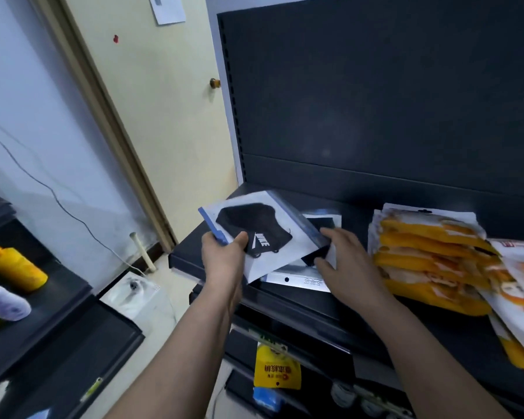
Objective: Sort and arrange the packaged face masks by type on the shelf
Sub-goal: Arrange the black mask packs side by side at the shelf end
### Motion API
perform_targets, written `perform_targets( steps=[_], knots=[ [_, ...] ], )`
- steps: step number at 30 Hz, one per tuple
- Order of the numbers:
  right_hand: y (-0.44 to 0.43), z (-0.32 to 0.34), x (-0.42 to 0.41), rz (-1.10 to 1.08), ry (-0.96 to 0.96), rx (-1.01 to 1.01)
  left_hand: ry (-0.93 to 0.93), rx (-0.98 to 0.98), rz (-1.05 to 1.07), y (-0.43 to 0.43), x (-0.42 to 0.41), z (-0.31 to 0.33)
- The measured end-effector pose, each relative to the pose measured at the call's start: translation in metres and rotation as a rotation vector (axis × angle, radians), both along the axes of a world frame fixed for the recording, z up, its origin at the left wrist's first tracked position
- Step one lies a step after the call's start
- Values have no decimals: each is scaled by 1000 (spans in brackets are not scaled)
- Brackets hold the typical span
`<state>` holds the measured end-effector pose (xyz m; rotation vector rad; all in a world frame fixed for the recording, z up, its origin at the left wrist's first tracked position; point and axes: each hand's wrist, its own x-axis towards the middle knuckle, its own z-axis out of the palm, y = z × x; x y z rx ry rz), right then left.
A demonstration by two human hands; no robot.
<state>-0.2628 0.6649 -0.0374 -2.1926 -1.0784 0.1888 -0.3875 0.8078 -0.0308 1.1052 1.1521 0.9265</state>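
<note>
Dark shelf (339,300) carries a stack of orange packets (430,255) at right. Left hand (224,255) grips black mask packet (260,234), raised over the shelf's left end. Right hand (342,258), fingers spread open, touches the packets (297,281) beneath.

Door (164,116): cream, at 11 o'clock, shut, with a brass knob (214,83) at its right edge.
Paper sheet (167,7): white, stuck on the door at 12 o'clock.
Wall (28,101): pale blue, at 9 o'clock, a thin cable (58,201) running down it.
Yellow bottle (15,267): lying on a dark side shelf (73,285) at 8 o'clock.
Yellow hanging packet (277,371): at 6 o'clock, below the shelf edge.
</note>
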Motion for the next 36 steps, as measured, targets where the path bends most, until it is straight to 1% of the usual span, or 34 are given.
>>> perform_targets(
  steps=[3, 4, 6, 8, 9, 10, 11, 12, 13, 14, 15, 17, 19, 21, 23, 25, 28, 31, 33, 36],
  knots=[
    [22, 4, 5, 83, 47, 2, -123, -57, 35, 12, 17, 10],
    [30, 5, 8, 105, 60, 4, -125, -71, 38, 18, 23, 12],
    [42, 6, 15, 110, 44, -15, -38, -84, -3, 27, 33, 13],
    [52, 5, 25, 80, -23, -53, 124, -101, -150, 28, 33, 12],
    [55, 4, 30, 63, -42, -69, 232, -92, -226, 27, 31, 11],
    [57, 2, 35, 50, -47, -84, 382, -27, -300, 27, 27, 9],
    [58, 1, 39, 45, -39, -106, 616, 107, -374, 28, 21, 9],
    [58, -2, 42, 47, -27, -132, 901, 292, -421, 29, 14, 10],
    [56, -3, 44, 50, -21, -151, 1147, 481, -428, 31, 9, 16],
    [55, -5, 47, 49, -25, -158, 1295, 632, -411, 36, 7, 23],
    [54, -7, 49, 44, -39, -158, 1346, 736, -401, 41, 8, 29],
    [53, -8, 48, 50, -72, -163, 1275, 917, -441, 55, 17, 36],
    [54, -9, 43, 68, -83, -168, 1124, 1020, -646, 72, 36, 31],
    [56, -9, 38, 56, -91, -156, 1017, 954, -829, 88, 55, 22],
    [57, -8, 36, 22, -68, -139, 1000, 837, -874, 101, 70, 15],
    [58, -9, 32, -27, -67, -150, 1018, 762, -924, 110, 78, 9],
    [64, -13, 29, -147, -133, -222, 1103, 769, -1039, 104, 80, 4],
    [69, -14, 26, -233, -140, -376, 1155, 880, -1001, 84, 81, -2],
    [66, -11, 26, -284, -188, -408, 1157, 939, -924, 73, 84, -5],
    [57, -12, 25, -294, -222, -364, 1091, 828, -893, 66, 90, -10]
  ],
)
